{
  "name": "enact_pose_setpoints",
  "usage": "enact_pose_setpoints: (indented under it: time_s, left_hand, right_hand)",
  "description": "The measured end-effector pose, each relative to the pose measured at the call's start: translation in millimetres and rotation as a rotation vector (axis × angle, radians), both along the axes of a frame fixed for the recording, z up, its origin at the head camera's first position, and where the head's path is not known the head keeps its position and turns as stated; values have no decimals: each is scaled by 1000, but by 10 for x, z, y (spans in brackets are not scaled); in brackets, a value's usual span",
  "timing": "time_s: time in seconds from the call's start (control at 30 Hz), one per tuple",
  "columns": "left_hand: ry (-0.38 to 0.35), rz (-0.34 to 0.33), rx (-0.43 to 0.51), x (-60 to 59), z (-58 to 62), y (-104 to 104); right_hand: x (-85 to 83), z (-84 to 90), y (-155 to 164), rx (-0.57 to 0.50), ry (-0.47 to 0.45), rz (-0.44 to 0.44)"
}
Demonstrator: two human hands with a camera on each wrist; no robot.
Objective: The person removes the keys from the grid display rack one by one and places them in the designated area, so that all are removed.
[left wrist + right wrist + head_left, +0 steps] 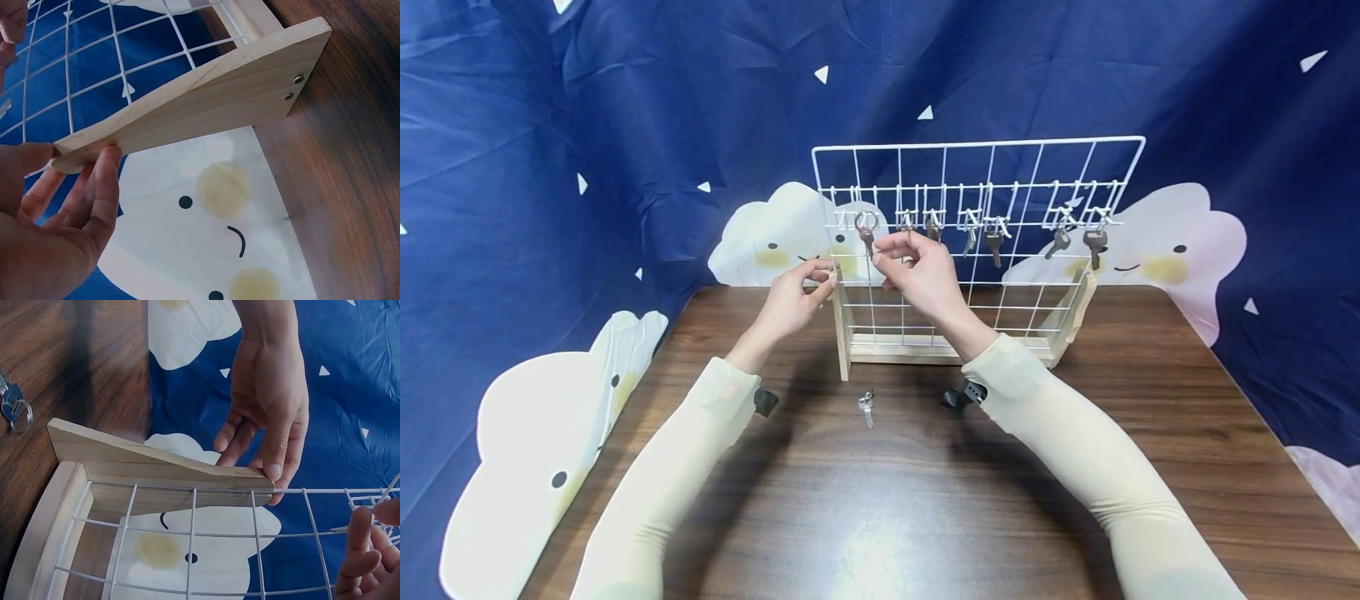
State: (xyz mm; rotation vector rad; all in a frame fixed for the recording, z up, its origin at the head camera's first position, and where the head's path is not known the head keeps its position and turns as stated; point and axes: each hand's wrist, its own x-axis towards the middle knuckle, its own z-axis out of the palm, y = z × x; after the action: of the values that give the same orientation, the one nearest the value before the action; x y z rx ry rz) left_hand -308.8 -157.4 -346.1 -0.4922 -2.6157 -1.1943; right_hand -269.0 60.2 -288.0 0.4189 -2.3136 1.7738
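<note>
A white wire grid rack (977,143) stands on wooden supports. My left hand (796,302) holds the upper end of its left wooden side piece (187,103), thumb on one face and fingers on the other. At the rack's left end, my right hand (921,271) has thumb and forefinger pinched at the lower end of a brown key (867,237). The key's ring (867,220) stands upright by the leftmost hooks. Several more keys hang rightward along the hook row, among them a dark key (1095,242) at the far right.
A silver key (867,408) with a ring lies on the brown wooden table (880,492), in front of the rack. Behind the table hangs a blue curtain (700,100) with white clouds and triangles. The right wooden side piece (1070,321) stands behind my right forearm.
</note>
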Motion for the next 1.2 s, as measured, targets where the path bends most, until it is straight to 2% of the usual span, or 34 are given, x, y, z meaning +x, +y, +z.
enact_pose_setpoints:
  time_s: [0.2, 0.73, 1.2]
  left_hand:
    - [1, 0, 0, -13, -11, -7]
    - [-15, -7, 8, -22, -16, -12]
    - [-5, -11, 6, -24, -21, -20]
  right_hand:
    - [-170, -140, -2, 26, 39, -27]
    - [-241, -152, -102, 57, 146, -67]
    - [-271, -126, -175, 20, 120, -64]
